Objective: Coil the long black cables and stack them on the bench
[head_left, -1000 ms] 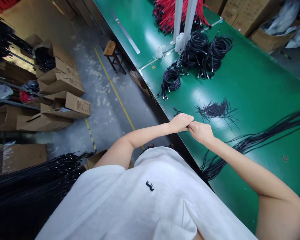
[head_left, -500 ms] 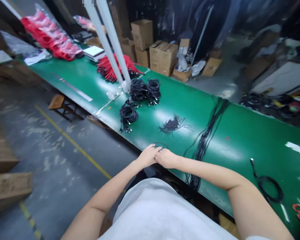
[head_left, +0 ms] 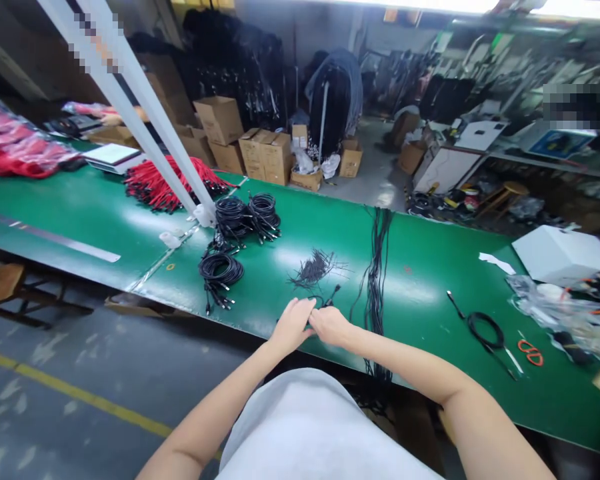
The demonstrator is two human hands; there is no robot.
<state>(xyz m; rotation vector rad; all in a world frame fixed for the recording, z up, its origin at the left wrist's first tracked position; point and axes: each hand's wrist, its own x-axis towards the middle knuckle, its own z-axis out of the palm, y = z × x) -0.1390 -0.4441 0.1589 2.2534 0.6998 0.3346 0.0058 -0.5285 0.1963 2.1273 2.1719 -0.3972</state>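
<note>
My left hand and my right hand meet at the near edge of the green table, fingers closed round a black cable. A short end with a dark plug sticks out beyond the fingers; the rest is mostly hidden. Just past the hands lies a loose pile of thin black ties. To their left sits a bundle of coiled black cables with metal plugs. On the right, a bunch of long straight black cables lies across the table and hangs over its front edge.
More coiled cables stand by a white post. Red cables are heaped behind it. A single coiled cable and orange-handled scissors lie at right, near a white box. Cartons line the far side.
The view has swung up and to the right. My hands stay together at the table edge; a plug end of the cable now shows beyond the fingers, where a thin loop showed before.
</note>
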